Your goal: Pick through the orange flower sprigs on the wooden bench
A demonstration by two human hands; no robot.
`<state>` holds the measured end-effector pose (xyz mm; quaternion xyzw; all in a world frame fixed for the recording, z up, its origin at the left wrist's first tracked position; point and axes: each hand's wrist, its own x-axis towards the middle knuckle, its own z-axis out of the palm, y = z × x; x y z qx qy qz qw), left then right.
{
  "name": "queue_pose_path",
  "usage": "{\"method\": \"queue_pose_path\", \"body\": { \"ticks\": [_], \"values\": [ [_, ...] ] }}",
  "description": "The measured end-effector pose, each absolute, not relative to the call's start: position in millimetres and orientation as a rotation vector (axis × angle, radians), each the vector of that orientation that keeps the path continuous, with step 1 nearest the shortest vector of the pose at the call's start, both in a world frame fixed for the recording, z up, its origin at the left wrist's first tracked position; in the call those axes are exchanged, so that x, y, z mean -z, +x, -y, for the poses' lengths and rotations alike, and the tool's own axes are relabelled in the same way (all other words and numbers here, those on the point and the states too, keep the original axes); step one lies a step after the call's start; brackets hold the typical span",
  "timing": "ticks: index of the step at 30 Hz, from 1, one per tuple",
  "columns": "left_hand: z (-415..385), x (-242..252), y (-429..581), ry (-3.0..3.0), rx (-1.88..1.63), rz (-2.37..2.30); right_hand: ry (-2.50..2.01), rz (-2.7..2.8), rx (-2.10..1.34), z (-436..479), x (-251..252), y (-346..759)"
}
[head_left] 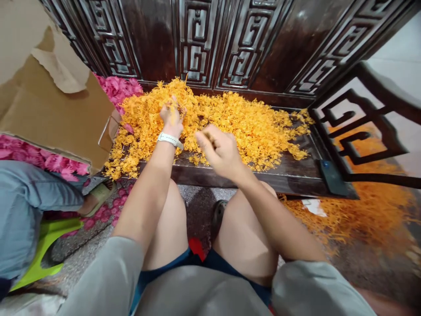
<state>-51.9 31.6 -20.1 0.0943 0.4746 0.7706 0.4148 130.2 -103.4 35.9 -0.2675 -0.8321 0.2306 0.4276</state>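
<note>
A long heap of yellow-orange artificial flower pieces covers most of the dark wooden bench seat. My left hand, with a pale watch band at its wrist, reaches into the left part of this heap. Its fingers close around some of the yellow pieces, and blur and petals partly cover them. My right hand hovers over the heap's front edge, closer to me. Thumb and fingers are curled together there; whatever is between them, if anything, is hidden.
On the left stands a cardboard box with pink flowers around it. Another person's jeans-clad leg is beside a green plastic stool. Orange strands lie at right, and a dark phone-like slab rests on the bench end.
</note>
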Motion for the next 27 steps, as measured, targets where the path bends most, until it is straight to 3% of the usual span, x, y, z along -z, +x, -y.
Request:
{"method": "queue_pose_path", "body": {
  "ticks": [10, 22, 27],
  "values": [
    [-21.4, 13.1, -14.8, 0.622, -1.749, -1.122, -1.325, 1.894, -0.335, -28.8, 16.1, 224.1],
    [-1.0, 22.2, 16.6, 1.458, -1.559, -1.272, -1.106, 2.057, -0.382, -14.7, 4.6, 207.8],
    [1.8, 20.5, 17.4, 1.348, -1.506, -1.236, -0.965, 2.21, -0.435, -0.5, -9.5, 200.5]
  ]
}}
